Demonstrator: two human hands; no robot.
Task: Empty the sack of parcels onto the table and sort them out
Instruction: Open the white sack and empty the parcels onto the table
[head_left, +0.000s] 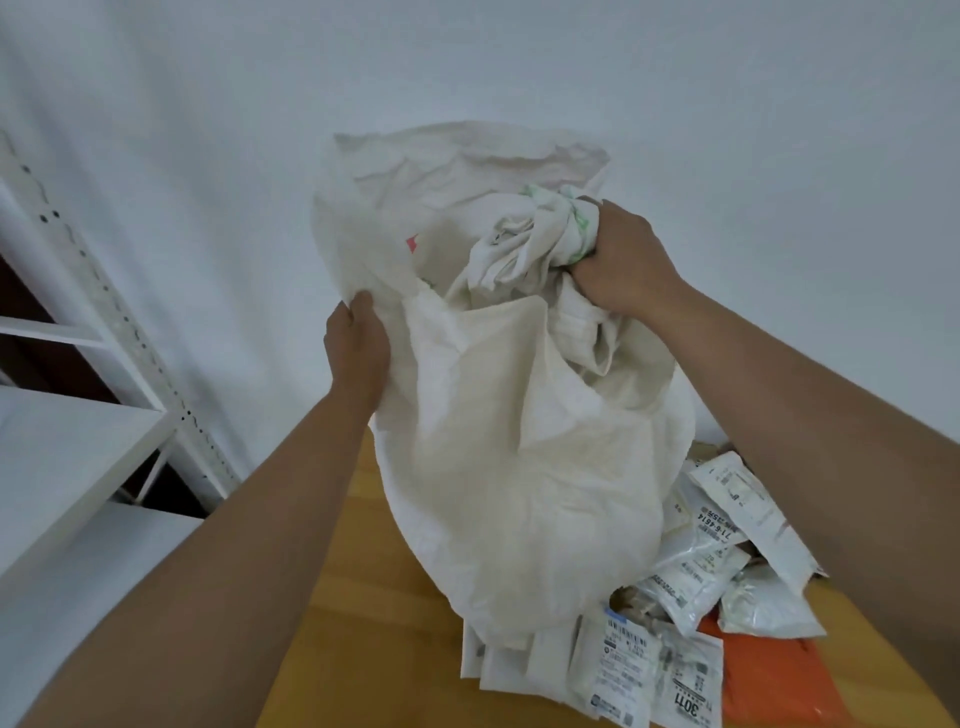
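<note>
A big off-white woven sack (498, 415) hangs upside down over the wooden table (363, 623). My left hand (358, 343) pinches the sack's left side. My right hand (623, 260) grips a bunched corner of the sack with green print at the top. Below its mouth lies a heap of parcels (696, 587): white plastic mailers with printed labels and an orange mailer (769, 675). Some parcels are partly hidden under the sack's lower edge.
A white metal shelf rack (78, 415) stands at the left, close to the table's edge. A plain white wall (208, 130) fills the background. Bare wood shows on the table's left half.
</note>
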